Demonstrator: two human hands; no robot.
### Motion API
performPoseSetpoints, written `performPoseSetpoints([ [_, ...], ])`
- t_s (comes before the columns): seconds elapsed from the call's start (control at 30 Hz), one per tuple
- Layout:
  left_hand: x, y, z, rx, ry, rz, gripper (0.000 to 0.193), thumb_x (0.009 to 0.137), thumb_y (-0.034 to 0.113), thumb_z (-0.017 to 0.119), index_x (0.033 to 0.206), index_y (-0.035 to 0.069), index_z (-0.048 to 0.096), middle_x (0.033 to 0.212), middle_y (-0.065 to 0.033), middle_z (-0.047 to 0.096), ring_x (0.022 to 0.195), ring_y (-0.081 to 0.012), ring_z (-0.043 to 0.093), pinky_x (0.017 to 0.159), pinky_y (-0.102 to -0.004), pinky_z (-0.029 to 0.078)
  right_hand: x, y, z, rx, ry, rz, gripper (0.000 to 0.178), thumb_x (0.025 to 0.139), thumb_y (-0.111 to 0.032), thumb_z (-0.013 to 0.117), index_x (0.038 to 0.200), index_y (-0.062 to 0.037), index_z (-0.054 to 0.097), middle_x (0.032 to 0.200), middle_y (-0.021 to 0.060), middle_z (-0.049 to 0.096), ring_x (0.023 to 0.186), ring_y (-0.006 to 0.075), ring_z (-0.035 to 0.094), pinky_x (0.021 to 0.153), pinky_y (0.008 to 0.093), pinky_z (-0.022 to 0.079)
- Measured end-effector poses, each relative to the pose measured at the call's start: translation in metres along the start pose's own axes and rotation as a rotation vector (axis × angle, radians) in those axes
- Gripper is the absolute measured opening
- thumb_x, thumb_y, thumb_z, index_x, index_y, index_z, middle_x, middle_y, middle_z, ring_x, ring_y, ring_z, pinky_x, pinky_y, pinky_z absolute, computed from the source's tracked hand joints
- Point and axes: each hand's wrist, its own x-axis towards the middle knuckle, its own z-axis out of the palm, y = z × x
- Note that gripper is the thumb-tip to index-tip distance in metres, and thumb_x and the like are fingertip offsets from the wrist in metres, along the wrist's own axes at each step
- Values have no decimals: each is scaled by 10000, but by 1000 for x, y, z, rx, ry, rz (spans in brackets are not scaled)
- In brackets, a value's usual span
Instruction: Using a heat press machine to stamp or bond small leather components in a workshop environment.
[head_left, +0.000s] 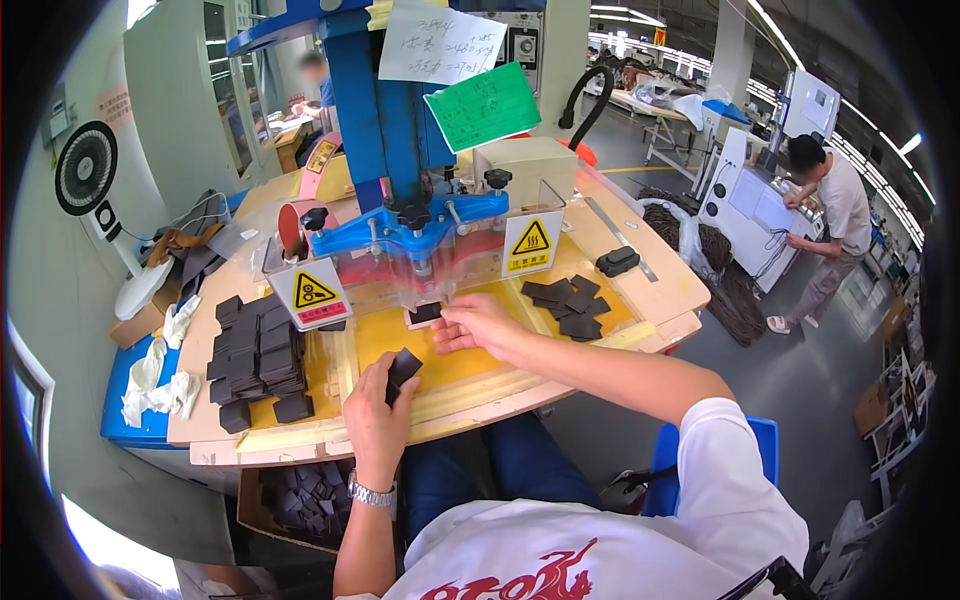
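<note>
My left hand [379,410], a metal watch at its wrist, is closed on a flat dark piece [404,367], thin and four-sided, perhaps leather. It is just above the yellow work surface [400,342]. Under the head of a blue press [412,232], a similar dark piece [426,312] lies in a small pale frame. My right hand [478,326] reaches in there with its fingers pinched at the frame's right edge; the fingertips seem to hold that piece's edge. Stacks of dark pieces [258,350] stand left of my hands, and a loose pile [568,303] lies to the right.
Clear guards with warning signs [532,246] flank the press head. A black block [617,262] and a metal ruler [620,238] lie at the right. White gloves [147,385] rest far left. A box of dark scraps [300,505] sits below the table. A person [830,205] stands at another machine.
</note>
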Motion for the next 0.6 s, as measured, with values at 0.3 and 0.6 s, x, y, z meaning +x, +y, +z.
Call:
performPoseSetpoints([
  [0.3,-21,-41,-6,18,55,-13,482,889,-35,781,1359,-58,676,1218,-264,751,1101,-438,733,998,-470,563,83,52,55,-4,235,171,221,1093,-177,595,1220,0,559,846,168,710,638,263,740,511,480,674],
  [0.6,-7,-24,7,36,-49,-39,454,966,41,773,1398,-47,663,1368,-238,724,1246,-422,694,1096,-466,519,54,25,11,-20,361,35,154,1072,-144,630,1045,6,644,797,123,717,568,190,682,449,406,624],
])
